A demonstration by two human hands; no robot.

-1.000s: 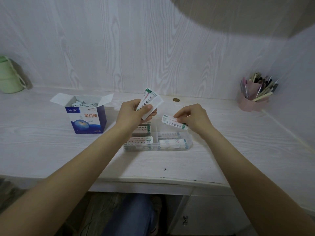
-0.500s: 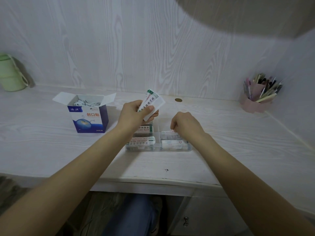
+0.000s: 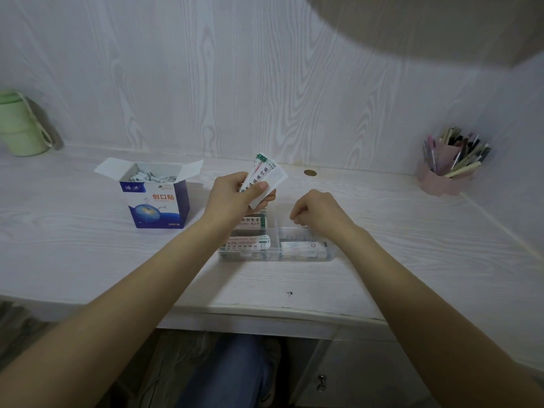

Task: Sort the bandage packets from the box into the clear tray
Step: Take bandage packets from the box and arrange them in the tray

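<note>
My left hand grips a small fan of white bandage packets with green ends, held above the clear tray's left rear corner. My right hand hovers over the tray's right rear part with fingers loosely curled, and no packet shows in it. Packets lie in the tray's left compartment and front right compartment. The open blue and white bandage box stands to the left of the tray, with several small packets inside.
A green cup stands at the desk's far left. At the back right corner is a pink holder full of pens. A small brass disc sits in the desk behind the tray. The desk's front edge runs just below the tray.
My right hand carried a packet down into the tray's right side, and it now sits slightly raised without the packet. My left hand has kept its packets in place.
</note>
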